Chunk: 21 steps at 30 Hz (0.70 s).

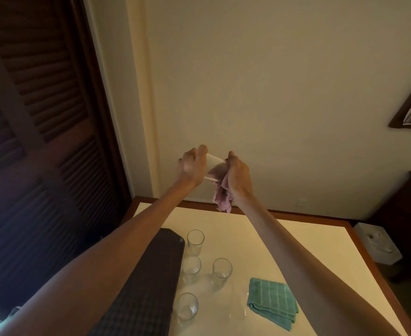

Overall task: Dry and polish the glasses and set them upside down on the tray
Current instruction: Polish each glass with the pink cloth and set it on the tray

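While the left hand [192, 166] is holding a clear glass [214, 163] raised in the air beyond the far end of the dark tray [151, 275], its grip is clamping round the glass. The right hand [239, 177] is closing its grip on a pink cloth [221, 200] pushed into the glass's mouth. Four other glasses [195, 241] are standing upright on the counter [260, 238] just right of the tray, and a folded green cloth [271, 301] is lying farther right.

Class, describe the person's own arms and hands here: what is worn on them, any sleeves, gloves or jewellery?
The left hand and right hand are ungloved, and no rings show. The left forearm and right forearm are uncovered, with no watch or bracelet. A scrap of light green fabric by the left arm at the bottom edge may be a short sleeve.
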Each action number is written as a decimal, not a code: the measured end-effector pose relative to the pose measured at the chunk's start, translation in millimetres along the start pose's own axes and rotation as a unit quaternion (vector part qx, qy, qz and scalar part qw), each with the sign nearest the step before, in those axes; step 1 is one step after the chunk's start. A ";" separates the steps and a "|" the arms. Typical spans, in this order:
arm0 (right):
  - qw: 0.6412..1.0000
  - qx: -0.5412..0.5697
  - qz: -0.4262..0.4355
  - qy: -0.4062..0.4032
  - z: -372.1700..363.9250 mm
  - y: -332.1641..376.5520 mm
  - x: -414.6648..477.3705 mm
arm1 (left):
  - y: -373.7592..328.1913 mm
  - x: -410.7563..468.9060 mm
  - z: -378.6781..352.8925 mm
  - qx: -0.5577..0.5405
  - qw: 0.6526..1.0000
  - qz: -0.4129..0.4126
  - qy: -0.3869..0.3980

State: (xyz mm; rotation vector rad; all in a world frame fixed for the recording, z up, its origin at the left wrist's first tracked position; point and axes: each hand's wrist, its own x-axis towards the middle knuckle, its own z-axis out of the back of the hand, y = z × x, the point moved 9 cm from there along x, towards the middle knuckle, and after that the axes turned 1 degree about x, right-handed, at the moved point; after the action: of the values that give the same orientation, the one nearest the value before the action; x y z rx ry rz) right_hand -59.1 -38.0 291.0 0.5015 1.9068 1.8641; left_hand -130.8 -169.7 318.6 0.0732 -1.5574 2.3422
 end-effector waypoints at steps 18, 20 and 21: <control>0.996 0.025 0.087 -0.017 -18.9 -9.9 21.0 | 49.1 32.7 -12.0 -0.016 0.992 0.118 0.034; 0.997 0.014 0.072 -0.025 -21.6 -18.0 26.0 | 43.4 38.4 -2.9 0.045 0.997 0.064 -0.014; 0.998 0.021 0.051 -0.026 -22.0 -24.5 28.5 | 39.8 38.4 -0.5 0.064 0.997 0.020 -0.040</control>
State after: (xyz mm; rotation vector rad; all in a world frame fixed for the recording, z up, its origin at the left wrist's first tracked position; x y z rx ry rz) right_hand -94.0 -42.2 265.4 0.6649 1.9229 1.8573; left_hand -178.7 -173.9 291.6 0.1699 -1.4542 2.4970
